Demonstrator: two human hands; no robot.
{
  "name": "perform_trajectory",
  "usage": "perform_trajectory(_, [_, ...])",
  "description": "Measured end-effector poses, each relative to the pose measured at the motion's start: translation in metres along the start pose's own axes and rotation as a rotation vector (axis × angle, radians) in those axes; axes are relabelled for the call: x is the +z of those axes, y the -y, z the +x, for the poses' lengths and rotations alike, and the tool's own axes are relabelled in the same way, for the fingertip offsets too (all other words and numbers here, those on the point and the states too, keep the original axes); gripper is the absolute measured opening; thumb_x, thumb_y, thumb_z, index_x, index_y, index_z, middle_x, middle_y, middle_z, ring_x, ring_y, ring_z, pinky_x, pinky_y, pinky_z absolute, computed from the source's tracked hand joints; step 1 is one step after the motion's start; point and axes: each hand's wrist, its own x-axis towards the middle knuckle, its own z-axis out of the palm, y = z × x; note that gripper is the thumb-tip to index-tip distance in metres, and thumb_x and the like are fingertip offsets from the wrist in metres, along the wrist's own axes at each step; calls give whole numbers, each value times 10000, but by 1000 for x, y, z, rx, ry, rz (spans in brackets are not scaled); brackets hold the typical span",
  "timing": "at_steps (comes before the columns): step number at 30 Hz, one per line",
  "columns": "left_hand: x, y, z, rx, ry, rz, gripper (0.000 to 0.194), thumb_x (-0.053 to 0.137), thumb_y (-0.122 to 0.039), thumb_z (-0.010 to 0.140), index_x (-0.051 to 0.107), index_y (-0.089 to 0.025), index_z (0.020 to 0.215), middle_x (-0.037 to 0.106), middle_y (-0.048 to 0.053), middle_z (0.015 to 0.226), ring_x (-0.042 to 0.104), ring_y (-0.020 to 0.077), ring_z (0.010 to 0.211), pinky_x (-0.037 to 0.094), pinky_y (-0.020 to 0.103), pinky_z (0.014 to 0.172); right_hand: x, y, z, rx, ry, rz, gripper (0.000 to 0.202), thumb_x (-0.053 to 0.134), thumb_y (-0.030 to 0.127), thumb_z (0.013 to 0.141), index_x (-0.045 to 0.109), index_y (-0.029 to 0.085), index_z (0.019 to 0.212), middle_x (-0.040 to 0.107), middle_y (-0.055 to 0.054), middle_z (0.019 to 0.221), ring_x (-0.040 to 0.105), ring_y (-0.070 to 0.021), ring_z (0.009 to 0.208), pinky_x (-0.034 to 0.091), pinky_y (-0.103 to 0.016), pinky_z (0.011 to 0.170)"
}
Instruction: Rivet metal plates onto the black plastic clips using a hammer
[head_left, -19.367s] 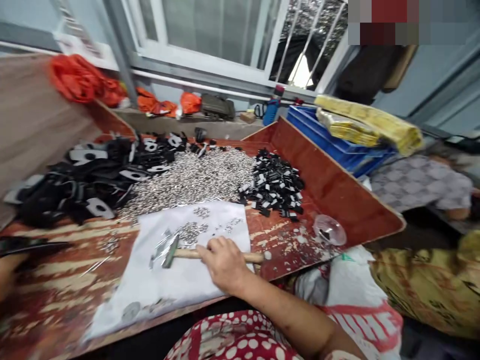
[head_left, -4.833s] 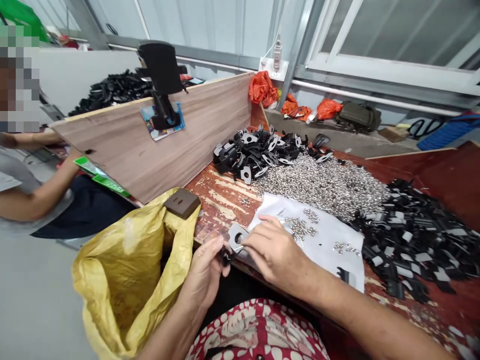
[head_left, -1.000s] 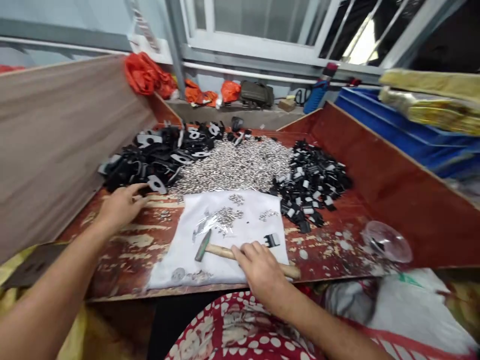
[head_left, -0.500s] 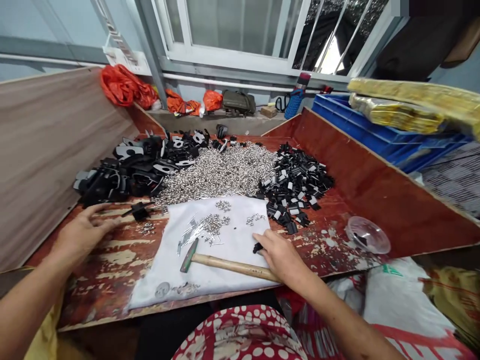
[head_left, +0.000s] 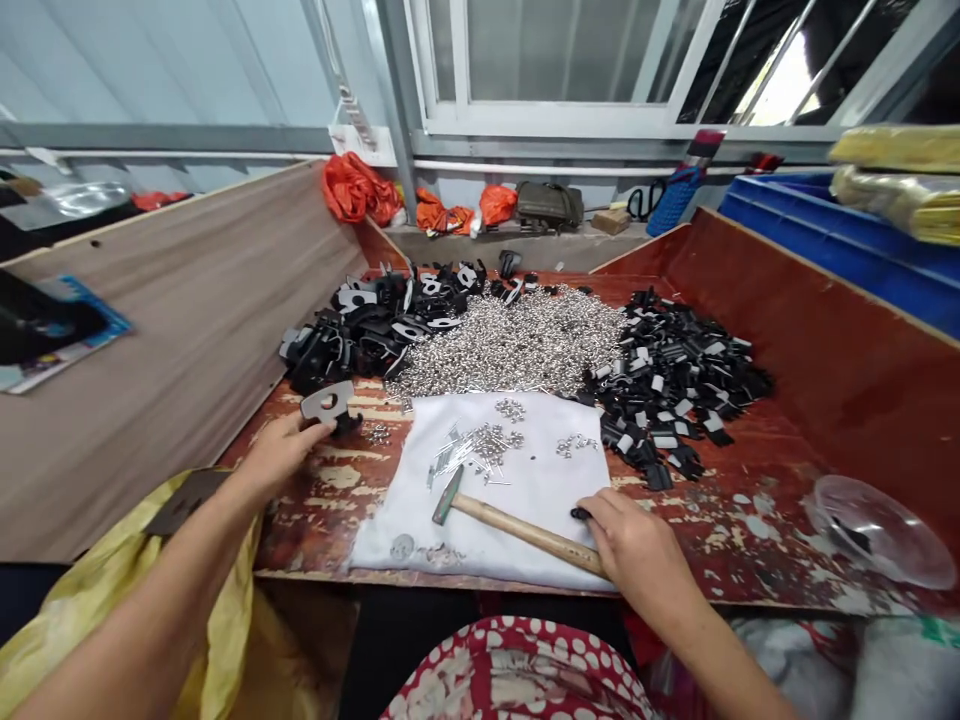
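Observation:
At the left of the table, my left hand (head_left: 279, 452) grips a black plastic part with a grey holed plate (head_left: 328, 402) by its near edge, tilted up. My right hand (head_left: 641, 545) pinches a small black plastic piece (head_left: 580, 513) over the right side of a white cloth (head_left: 390, 500). Beside that hand lies a hammer (head_left: 517, 527) with a green head and wooden handle; the handle's end meets the hand. Further up the cloth are thin metal pins (head_left: 450, 455) and a small heap of shiny rivet-like pieces (head_left: 491, 440).
Behind the cloth spreads a large heap of small metal pieces (head_left: 525, 335). Black parts with grey plates (head_left: 360, 325) are piled left of it, small black clips (head_left: 675, 370) right. A clear plastic bowl (head_left: 885, 530) stands at the right. Wooden boards (head_left: 210, 270) wall the table.
My left hand has closed on the black part, which now shows its grey holed plate. My right hand still holds the small black piece. The view has swung left.

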Motion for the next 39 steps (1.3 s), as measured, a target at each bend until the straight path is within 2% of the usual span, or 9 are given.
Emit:
perform_trajectory(3, [-5, 6, -31, -68, 214, -20, 373, 707, -519, 608, 662, -200, 796, 585, -4, 531, 533, 215, 463, 409, 302, 418, 0, 2, 0, -33, -24, -54, 227, 516, 75, 912, 673, 215, 997, 665, -39, 897, 649, -204, 805, 442, -296, 675])
perform_trajectory(6, [-1, 12, -55, -101, 287, -10, 513, 778, -506, 564, 698, -207, 973, 632, -19, 614, 527, 195, 433, 413, 295, 383, 1, 2, -1, -59, -30, -119, 231, 490, 78, 918, 667, 213, 983, 660, -43, 878, 651, -197, 760, 439, -296, 630])
perform_trajectory(12, [2, 23, -99, -40, 95, -262, 652, 626, -620, 827, 572, -198, 1321, 648, 20, 846, 646, 198, 685, 563, 303, 596, 5, -9, -7, -122, -79, -61, 276, 454, 126, 949, 660, 210, 1112, 683, -43, 957, 664, -173, 691, 453, -297, 562])
perform_trajectory(16, [16, 29, -118, -45, 160, -355, 690, 695, -549, 805, 524, -204, 1377, 643, 12, 845, 652, 197, 677, 569, 316, 604, -7, -2, -5, -120, -178, 78, 287, 465, 180, 978, 697, 228, 1140, 712, -64, 1017, 687, -218, 845, 519, -343, 734])
perform_trajectory(20, [34, 29, -109, 71, -4, -79, 433, 688, -545, 765, 744, -206, 1029, 609, 10, 710, 612, 229, 682, 547, 355, 670, -30, 29, 10, -208, -272, 375, 245, 519, 174, 964, 739, 218, 1062, 739, -69, 935, 683, -236, 878, 533, -388, 825])
perform_trajectory(23, [38, 19, -112, 162, -90, -14, 311, 714, -533, 733, 747, -225, 707, 588, 41, 785, 580, 258, 830, 513, 391, 852, -40, 59, 25, -205, -231, 658, 225, 549, 163, 954, 752, 225, 1028, 758, -54, 934, 700, -213, 878, 552, -342, 783])
perform_trajectory(26, [45, -1, -142, 248, -139, -68, 322, 714, -527, 759, 743, -224, 652, 571, 58, 909, 574, 257, 888, 520, 381, 858, -40, 86, 42, -180, -279, 857, 202, 587, 174, 945, 768, 240, 1007, 771, -42, 932, 704, -218, 918, 530, -401, 926])
perform_trajectory(32, [95, -55, -214, -104, 281, -830, 299, 841, -477, 709, 802, -182, 737, 561, 98, 1113, 593, 231, 885, 584, 276, 591, -22, 122, 49, -240, -332, 933, 237, 652, 120, 880, 775, 286, 996, 774, 15, 851, 699, -197, 953, 186, -567, 1223])
perform_trajectory(39, [117, -73, -216, -84, 353, -1011, 201, 816, -378, 794, 809, -178, 812, 547, 79, 1074, 549, 168, 840, 577, 218, 613, -11, 121, 36, -239, -378, 949, 315, 584, 110, 888, 761, 309, 1056, 778, 12, 888, 706, -189, 951, 162, -590, 1227])
